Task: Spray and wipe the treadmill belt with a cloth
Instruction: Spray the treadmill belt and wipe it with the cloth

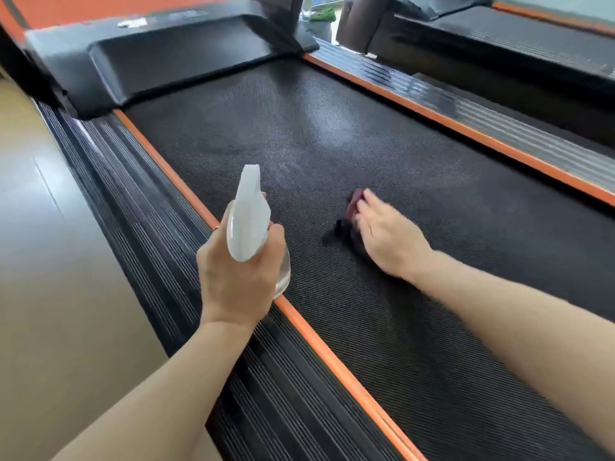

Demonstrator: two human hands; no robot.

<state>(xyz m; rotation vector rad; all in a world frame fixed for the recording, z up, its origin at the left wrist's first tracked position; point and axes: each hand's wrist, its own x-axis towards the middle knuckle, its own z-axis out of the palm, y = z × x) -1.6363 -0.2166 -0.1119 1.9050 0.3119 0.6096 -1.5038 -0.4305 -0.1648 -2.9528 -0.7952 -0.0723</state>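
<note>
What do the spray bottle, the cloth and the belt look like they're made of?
Spray bottle: white matte plastic head on a clear body, probably plastic, which the left hand grips. Cloth: soft dark fabric, crumpled, under the right hand; too blurred to tell the weave. Belt: black, likely rubber, finely textured with a dull sheen.
</note>
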